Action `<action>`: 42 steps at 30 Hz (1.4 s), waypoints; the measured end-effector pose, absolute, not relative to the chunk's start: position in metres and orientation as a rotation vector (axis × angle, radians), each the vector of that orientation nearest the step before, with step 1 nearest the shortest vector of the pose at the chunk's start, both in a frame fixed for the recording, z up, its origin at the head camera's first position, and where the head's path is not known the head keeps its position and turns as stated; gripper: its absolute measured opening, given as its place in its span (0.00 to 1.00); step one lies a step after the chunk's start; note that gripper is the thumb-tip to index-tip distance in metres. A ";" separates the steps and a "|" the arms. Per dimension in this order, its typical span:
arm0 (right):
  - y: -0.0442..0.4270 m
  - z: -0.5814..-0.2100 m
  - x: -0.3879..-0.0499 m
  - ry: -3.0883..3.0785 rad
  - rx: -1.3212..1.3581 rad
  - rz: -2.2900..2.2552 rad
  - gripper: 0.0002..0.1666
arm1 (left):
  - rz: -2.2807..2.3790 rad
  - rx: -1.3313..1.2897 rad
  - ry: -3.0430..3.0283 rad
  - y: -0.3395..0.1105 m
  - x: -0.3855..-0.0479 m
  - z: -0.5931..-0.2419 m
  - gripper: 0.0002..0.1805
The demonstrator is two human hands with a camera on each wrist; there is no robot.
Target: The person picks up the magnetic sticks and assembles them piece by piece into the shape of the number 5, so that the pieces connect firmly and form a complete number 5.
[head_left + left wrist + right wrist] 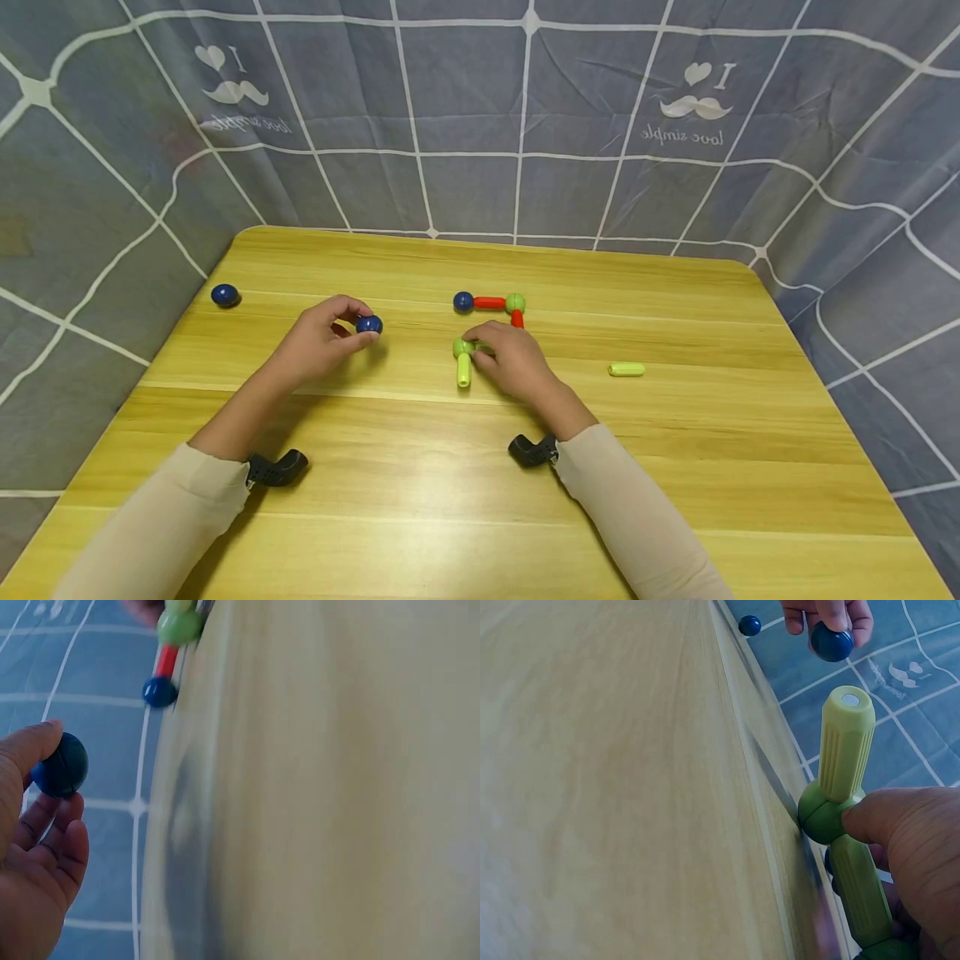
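Note:
Between thumb and fingertips, my left hand (315, 342) pinches a dark blue ball (369, 325), held above the tabletop. My right hand (513, 360) grips a green ball (461, 347) of a magnetic stick-and-ball chain. A light green rod (846, 742) with a metal disc in its free end sticks out from that ball toward the left hand's side. A second green rod (861, 889) runs from the same ball under my fingers to another green ball (889, 951). Farther back, the chain shows a red rod (490, 302) between a blue ball (463, 302) and a green ball (515, 302).
Another blue ball (225, 295) lies near the table's left edge. To the right of my right hand lies a loose light green rod (626, 369). A grey patterned curtain (472, 108) surrounds the back and sides of the wooden table (420, 500).

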State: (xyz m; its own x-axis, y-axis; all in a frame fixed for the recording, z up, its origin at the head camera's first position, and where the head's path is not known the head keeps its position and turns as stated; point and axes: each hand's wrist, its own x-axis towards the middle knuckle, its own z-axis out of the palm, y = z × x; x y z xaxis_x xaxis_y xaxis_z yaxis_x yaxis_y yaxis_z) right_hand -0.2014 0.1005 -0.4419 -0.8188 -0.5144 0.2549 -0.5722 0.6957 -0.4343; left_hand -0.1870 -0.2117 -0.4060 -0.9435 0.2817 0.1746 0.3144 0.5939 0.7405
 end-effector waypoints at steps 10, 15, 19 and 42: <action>0.101 -0.442 -0.202 -2.784 0.903 0.769 0.14 | -1.476 -0.750 -2.793 -0.172 -0.166 -0.422 0.13; 0.101 -0.441 -0.201 -2.798 0.896 0.770 0.14 | -1.511 -0.868 -2.763 -0.155 -0.157 -0.420 0.13; 0.101 -0.440 -0.201 -2.809 0.892 0.775 0.14 | -1.513 -0.927 -2.753 -0.146 -0.152 -0.418 0.13; 0.101 -0.438 -0.201 -2.799 0.913 0.746 0.14 | -1.280 -1.088 -2.699 -0.112 -0.152 -0.416 0.16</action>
